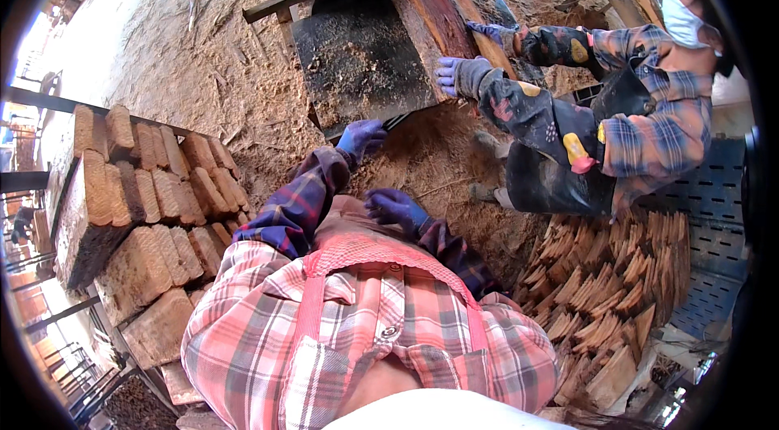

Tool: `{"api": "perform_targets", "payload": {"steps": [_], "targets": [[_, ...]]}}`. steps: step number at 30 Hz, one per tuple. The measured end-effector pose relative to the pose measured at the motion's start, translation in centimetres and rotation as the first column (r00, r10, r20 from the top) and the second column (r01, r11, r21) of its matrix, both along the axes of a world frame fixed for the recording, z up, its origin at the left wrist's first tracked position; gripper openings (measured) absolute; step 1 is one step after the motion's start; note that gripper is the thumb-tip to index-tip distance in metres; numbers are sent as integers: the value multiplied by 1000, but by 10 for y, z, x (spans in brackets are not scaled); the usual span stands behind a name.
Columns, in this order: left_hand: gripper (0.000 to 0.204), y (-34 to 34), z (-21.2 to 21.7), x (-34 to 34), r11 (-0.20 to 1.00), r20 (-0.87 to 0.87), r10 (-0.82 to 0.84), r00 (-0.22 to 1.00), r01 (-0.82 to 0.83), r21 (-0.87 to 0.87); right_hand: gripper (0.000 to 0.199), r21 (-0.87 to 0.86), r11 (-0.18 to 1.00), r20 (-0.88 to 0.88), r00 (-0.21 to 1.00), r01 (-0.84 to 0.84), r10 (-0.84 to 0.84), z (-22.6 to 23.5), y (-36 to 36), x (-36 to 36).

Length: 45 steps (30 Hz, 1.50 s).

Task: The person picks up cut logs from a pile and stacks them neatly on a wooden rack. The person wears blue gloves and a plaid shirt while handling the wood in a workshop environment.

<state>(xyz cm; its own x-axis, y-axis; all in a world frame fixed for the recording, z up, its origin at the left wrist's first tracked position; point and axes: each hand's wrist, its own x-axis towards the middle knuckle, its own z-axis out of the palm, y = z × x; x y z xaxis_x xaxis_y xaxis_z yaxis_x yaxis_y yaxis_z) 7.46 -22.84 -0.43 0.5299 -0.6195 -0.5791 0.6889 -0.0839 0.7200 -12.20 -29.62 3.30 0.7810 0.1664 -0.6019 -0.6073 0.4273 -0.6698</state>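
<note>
My left hand (361, 139), in a purple glove, rests at the near edge of a black metal machine table (365, 57) strewn with sawdust. Its fingers lie along that edge, stretched out and holding nothing. In front of my waist hangs my right hand (395, 209), also gloved in purple, its fingers loosely apart with nothing in them. Across the machine a long reddish-brown plank (434, 12) lies beside the table plate. A co-worker's gloved hands (462, 75) are on and beside this plank, at its right.
Stacked wood blocks (154, 260) stand at my left in a metal rack. Thin split wood pieces (600, 276) are piled at the lower right, by a blue perforated panel (718, 243). The co-worker (649, 113) stands at the right. Sawdust covers the floor (195, 49).
</note>
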Motion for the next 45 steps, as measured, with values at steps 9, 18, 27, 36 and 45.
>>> {"api": "perform_targets", "payload": {"steps": [9,18,27,36,45], "targets": [[29,10,-13,-11,989,-13,-145,989,145,-39,38,75,443,165,427,894,-889,-43,-148,12],[34,9,-7,-5,994,-32,-107,994,107,8,54,1,621,23,621,784,-784,-60,-234,51],[24,-5,2,-6,994,-51,34,998,-39,-100,49,65,531,-28,533,845,-846,-44,-247,45],[32,-38,12,-5,999,29,-12,1000,13,-34,58,92,835,-56,840,542,-539,-47,-156,34],[29,-75,-28,25,996,29,-33,999,36,-80,67,114,388,-116,400,915,-909,-114,-261,110]]}}
